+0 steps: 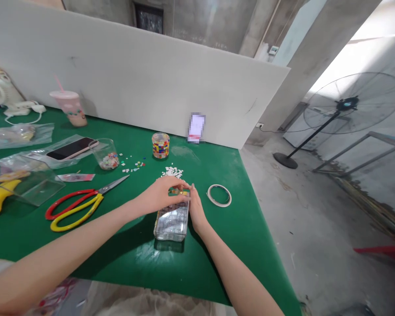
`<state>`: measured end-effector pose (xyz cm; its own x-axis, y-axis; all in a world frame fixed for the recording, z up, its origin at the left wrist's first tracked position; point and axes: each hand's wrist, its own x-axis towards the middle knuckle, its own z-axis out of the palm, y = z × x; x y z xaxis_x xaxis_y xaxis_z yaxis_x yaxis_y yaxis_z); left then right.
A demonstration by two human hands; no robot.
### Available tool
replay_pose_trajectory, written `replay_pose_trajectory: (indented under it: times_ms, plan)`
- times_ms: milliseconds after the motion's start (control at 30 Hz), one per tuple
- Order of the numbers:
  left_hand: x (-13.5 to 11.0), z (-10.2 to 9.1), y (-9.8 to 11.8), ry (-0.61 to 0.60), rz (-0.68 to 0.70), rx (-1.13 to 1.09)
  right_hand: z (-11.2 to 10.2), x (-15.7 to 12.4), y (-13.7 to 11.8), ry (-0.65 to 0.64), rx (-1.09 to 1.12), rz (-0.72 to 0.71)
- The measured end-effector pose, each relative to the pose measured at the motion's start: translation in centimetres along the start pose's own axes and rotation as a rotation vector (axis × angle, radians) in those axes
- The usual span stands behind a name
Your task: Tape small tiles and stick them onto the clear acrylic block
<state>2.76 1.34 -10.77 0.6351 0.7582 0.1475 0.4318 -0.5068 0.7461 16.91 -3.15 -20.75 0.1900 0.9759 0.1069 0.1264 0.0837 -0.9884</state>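
- The clear box lies mid-table before the person; colour shows at its far end, so I'd judge it partly covered.
- Left hand: finger and thumb bent over that end; I can't tell whether they pinch anything.
- Right hand: open along its three o'clock side.
- Towards twelve, loose white chips look unused; beyond, the tiled cup looks finished.
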Motion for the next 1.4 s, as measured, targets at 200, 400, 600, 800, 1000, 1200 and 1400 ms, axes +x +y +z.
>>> replay_pose_trajectory:
  times_ms: [200, 400, 600, 800, 1000, 1200, 1400]
  plan:
    - [-0.3, 2.3, -0.1, 0.103, -0.025, 0.011, -0.4, 0.3, 0.4, 0.018, 0.212, 0.042]
    - [0.1, 2.7, -0.2, 0.161, -0.042, 0.023, -0.3, 0.3, 0.7, 0.011, 0.290, 0.059]
    - [-0.2, 3.3, -0.3, 0.191, -0.018, 0.047, -0.4, 0.3, 0.6, 0.009, 0.320, 0.073]
    - [-0.4, 3.6, -0.8, 0.192, 0.008, 0.072, -0.2, 0.1, 0.6, 0.010, 0.353, 0.087]
    - [-0.7, 3.5, -1.0, 0.192, 0.064, 0.033, -1.2, 0.7, -0.7, 0.018, 0.391, 0.088]
    - [-0.7, 3.7, -1.1, 0.262, 0.089, -0.059, -2.9, 2.4, -4.1, -0.053, 0.389, 0.084]
    - [-0.5, 3.0, -3.0, 0.487, -0.058, -0.253, -3.2, 5.1, -4.4, -0.113, 0.326, 0.164]
